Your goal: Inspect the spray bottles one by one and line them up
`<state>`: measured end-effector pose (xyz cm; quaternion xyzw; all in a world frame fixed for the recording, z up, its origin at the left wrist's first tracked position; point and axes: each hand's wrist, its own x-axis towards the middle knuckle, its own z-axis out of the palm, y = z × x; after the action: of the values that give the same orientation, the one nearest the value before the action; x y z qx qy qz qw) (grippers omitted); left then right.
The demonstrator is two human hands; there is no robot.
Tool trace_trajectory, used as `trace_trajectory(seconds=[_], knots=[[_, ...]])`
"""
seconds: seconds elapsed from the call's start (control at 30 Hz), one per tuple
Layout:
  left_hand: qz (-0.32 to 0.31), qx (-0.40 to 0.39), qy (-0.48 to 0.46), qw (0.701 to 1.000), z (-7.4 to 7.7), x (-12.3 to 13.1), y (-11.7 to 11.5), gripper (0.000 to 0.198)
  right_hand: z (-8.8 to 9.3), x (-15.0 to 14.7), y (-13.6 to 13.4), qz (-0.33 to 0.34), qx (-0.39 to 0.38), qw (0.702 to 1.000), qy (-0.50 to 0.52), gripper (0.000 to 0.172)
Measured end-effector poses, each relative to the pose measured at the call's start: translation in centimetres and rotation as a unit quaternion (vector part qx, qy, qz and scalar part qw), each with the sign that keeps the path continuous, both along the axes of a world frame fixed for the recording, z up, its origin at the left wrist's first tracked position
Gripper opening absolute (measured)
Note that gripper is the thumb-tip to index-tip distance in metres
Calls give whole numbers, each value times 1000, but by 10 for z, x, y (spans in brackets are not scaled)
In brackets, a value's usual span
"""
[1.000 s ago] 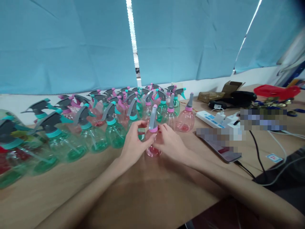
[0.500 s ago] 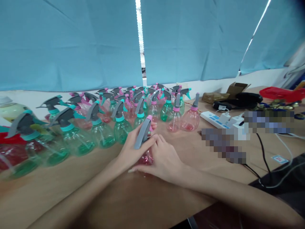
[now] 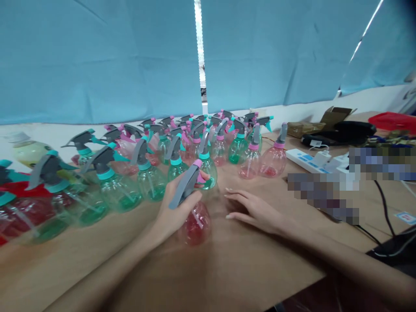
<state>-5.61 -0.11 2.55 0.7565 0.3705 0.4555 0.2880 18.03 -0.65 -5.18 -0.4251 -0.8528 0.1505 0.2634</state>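
A clear pink spray bottle (image 3: 196,225) with a grey and pink trigger head stands slightly tilted in front of me. Around its neck, just under the trigger head, my left hand (image 3: 177,201) is closed. My right hand (image 3: 255,210) hovers to the right of the bottle, apart from it, fingers spread and holding nothing. Just behind the held bottle stands a green spray bottle (image 3: 208,173) with a grey head and turquoise collar. Two pink spray bottles stand farther back, the nearer one (image 3: 249,167) beside the other (image 3: 273,161).
Rows of green and pink spray bottles (image 3: 151,182) fill the left and back of the brown table (image 3: 240,260). At right lie a white power strip (image 3: 303,160) with plugs, cables, an open cardboard box (image 3: 336,116) and a red item (image 3: 394,122). A blue curtain (image 3: 130,56) hangs behind.
My right hand has let go of the pink spray bottle and moved right, its fingers opening. My left hand still grips the bottle's neck. The view has shifted slightly left.
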Motion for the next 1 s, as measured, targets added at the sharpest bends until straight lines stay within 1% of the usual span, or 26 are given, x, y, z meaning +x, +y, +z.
trace_trajectory(seconds=[0.07,0.17,0.4,0.6,0.7,0.8,0.9,1.0], knots=[[-7,-2,2,1000,1,0,0,32,-13,7,6,-4,1,1000,-21,57],[-5,-1,1,1000,4,1,-1,32,-20,8,9,6,3,999,-48,68],[-6,-15,5,1000,5,0,-3,32,-20,3,10,3,0,998,-63,75],[3,-22,13,1000,9,2,-5,28,-16,-10,14,33,1,997,-71,80],[14,-15,35,999,11,1,-5,25,-13,-18,14,44,1,997,-56,79],[25,-1,54,998,9,-1,-3,17,-12,-24,14,53,3,997,-56,77],[18,10,50,999,7,-4,-1,13,-12,-29,16,71,12,996,-62,74],[7,2,40,999,5,-5,0,12,-12,-34,18,83,19,995,-56,73]])
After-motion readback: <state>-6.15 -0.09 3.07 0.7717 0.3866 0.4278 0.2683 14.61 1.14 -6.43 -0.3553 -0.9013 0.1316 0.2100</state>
